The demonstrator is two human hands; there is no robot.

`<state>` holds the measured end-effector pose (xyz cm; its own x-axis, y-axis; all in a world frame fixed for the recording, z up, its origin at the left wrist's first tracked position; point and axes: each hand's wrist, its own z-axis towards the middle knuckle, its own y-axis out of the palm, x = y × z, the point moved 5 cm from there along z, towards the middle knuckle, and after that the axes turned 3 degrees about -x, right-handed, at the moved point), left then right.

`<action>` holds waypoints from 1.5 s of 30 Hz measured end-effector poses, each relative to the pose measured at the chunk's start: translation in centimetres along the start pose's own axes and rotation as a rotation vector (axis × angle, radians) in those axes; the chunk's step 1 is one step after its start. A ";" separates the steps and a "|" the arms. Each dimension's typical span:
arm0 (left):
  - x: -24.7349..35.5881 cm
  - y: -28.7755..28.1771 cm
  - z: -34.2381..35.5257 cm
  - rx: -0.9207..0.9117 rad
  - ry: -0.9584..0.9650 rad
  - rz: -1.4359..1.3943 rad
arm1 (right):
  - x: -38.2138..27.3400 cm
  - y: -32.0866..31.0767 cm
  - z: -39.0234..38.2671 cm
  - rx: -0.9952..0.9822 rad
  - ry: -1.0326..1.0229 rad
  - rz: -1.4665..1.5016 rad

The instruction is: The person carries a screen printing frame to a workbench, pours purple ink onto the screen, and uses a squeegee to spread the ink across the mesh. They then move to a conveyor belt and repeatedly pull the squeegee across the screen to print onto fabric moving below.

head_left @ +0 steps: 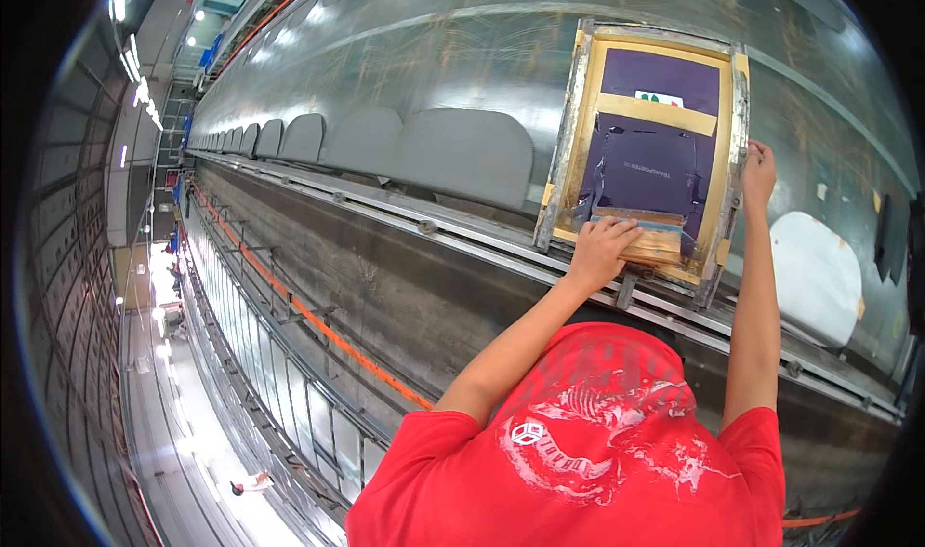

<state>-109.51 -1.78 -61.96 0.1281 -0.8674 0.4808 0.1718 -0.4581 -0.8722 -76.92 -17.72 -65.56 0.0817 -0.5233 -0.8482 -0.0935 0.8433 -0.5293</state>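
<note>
With the left hand, holds the wooden block by its left end, with fingers bent over the top. With the right hand, touches the outer right side of the frame, above mid-length, with fingers drawn in narrow; cannot tell whether clasping the rail or only resting against it. Directly under the left fingers, then, for the wooden block: crosswise inside the frame at its near end, left of and nearer the body than the right hand, with a bluish strip along the far side.

Around the block, within the frame's yellowish border, a dark purple panel with glossy marks at its sides. Across that panel, toward the far end, a tan band; just beyond, a small white patch with green and red marks.

Beneath the frame, a long greenish, shiny surface, bordered along the near edge by a metal rail. To the left, near that edge, a row of grey panels; to the right, also near that edge, a white panel with rounded corners. Outside the near edge, a red shirt and, farther left, an orange pipe. Far off at lower left, a person in white.
</note>
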 end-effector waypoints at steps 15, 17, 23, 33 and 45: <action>-22.0 -13.8 -5.7 0.004 -0.077 0.077 | -12.5 22.6 -10.5 -0.025 0.018 0.136; -21.5 -14.0 -5.3 0.011 -0.056 0.101 | -13.1 21.9 -10.0 -0.026 0.024 0.105; -21.6 -15.2 -7.0 -0.046 -0.046 0.103 | -14.8 21.5 -10.3 -0.014 -0.005 -0.016; -24.5 -15.2 1.6 -0.014 0.101 0.300 | -15.3 21.2 -10.5 -0.011 0.117 -0.054; -25.4 -14.4 3.7 0.047 0.110 0.231 | -15.0 21.3 -9.9 -0.015 0.148 -0.072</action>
<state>-111.59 27.55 -61.31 0.0630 -0.9651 0.2541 0.1960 -0.2377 -0.9514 -89.92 6.92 -64.34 -0.0582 -0.5953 -0.8014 -0.1073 0.8018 -0.5878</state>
